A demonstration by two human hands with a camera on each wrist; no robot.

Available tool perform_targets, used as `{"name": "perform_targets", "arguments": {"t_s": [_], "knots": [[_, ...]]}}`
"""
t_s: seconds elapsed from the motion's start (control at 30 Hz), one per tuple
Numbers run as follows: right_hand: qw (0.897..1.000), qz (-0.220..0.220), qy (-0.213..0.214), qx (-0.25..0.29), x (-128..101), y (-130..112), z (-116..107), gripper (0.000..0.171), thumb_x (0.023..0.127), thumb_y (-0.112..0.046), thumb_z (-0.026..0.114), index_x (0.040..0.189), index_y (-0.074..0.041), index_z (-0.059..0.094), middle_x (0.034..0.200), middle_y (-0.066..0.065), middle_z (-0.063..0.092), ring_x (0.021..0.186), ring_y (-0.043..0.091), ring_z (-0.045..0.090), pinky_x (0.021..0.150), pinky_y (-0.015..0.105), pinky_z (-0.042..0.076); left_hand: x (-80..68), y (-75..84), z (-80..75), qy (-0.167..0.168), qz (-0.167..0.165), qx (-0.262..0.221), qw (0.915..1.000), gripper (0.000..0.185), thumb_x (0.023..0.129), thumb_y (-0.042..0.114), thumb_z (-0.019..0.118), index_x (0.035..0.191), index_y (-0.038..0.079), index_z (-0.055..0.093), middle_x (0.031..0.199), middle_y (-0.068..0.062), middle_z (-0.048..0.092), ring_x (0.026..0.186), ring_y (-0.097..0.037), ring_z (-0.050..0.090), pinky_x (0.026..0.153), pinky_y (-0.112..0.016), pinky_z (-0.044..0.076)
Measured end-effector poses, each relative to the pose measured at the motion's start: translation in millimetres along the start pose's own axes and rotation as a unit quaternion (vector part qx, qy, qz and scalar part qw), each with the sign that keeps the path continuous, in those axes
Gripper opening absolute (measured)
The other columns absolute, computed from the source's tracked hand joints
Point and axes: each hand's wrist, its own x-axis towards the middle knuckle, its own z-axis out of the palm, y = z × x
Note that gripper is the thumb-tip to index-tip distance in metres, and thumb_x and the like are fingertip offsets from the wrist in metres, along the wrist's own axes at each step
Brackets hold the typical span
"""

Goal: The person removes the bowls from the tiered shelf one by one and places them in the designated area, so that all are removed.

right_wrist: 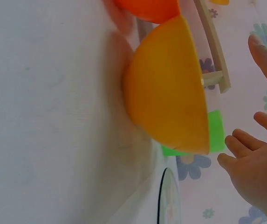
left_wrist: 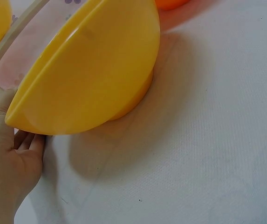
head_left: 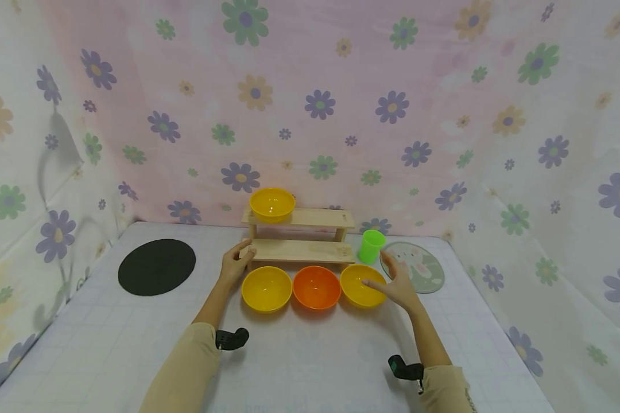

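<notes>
Three bowls stand in a row on the table before a two-tier wooden shelf (head_left: 297, 251): a yellow bowl (head_left: 266, 288), an orange bowl (head_left: 317, 287) and a second yellow bowl (head_left: 361, 284). Another yellow bowl (head_left: 272, 204) sits on the top tier. My left hand (head_left: 239, 258) touches the left end of the lower tier, its fingers relaxed beside the left yellow bowl (left_wrist: 91, 70). My right hand (head_left: 390, 277) hovers open with spread fingers at the right bowl's (right_wrist: 170, 88) rim and holds nothing.
A green cup (head_left: 371, 246) stands right of the shelf, by a round patterned mat (head_left: 418, 267). At the left of the table lies a black round mat (head_left: 157, 267). Flowered cloth walls close in the back and both sides.
</notes>
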Motion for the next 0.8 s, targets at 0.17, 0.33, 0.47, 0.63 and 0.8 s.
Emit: {"name": "perform_targets", "arguments": {"t_s": [0.17,0.33,0.47,0.63,0.8], "knots": [[1.000,-0.023,0.001,0.016,21,-17,-7,0.088,0.079,-0.020,0.076,0.145,0.003,0.024,0.150,0.025,0.026,0.136,0.041,0.026,0.110,0.054,0.022,-0.1,0.4,-0.5,-0.005,0.001,-0.004,1.0000,0.046,0.092,0.022,0.061,0.134,0.004,0.051,0.134,-0.017,0.048,0.089,-0.016,0.041,0.056,-0.015,0.034],[0.999,-0.027,-0.010,0.043,42,-35,-7,0.087,0.080,-0.015,0.075,0.148,-0.001,0.022,0.151,0.022,0.026,0.137,0.037,0.027,0.111,0.051,0.022,-0.2,1.0,-0.1,-0.003,-0.001,-0.001,1.0000,0.046,0.092,0.022,0.062,0.133,0.005,0.053,0.112,-0.014,0.057,0.076,-0.013,0.042,0.054,-0.015,0.034],[0.996,-0.042,-0.029,0.074,53,-60,-3,0.084,0.082,-0.008,0.072,0.148,0.000,0.021,0.150,0.025,0.025,0.136,0.041,0.027,0.110,0.053,0.022,-0.7,1.5,-0.2,-0.001,-0.002,-0.008,1.0000,0.045,0.091,0.021,0.063,0.133,0.005,0.053,0.070,-0.001,0.050,0.055,-0.007,0.039,0.050,-0.016,0.034],[0.992,-0.067,-0.058,0.095,66,-92,6,0.082,0.082,-0.002,0.068,0.147,0.006,0.018,0.147,0.033,0.023,0.134,0.047,0.026,0.109,0.057,0.021,-1.3,2.6,-0.1,0.000,-0.002,-0.016,0.9999,0.045,0.091,0.019,0.063,0.133,0.005,0.053,0.068,0.001,0.051,0.049,-0.005,0.038,0.048,-0.016,0.035],[0.987,-0.071,-0.068,0.128,87,-103,18,0.078,0.083,0.000,0.066,0.146,0.005,0.020,0.144,0.035,0.028,0.131,0.049,0.030,0.109,0.055,0.023,-1.3,2.2,-0.1,0.002,0.000,-0.022,0.9997,0.044,0.091,0.018,0.063,0.132,0.004,0.054,0.072,0.001,0.054,0.049,-0.007,0.039,0.047,-0.016,0.034]]}}
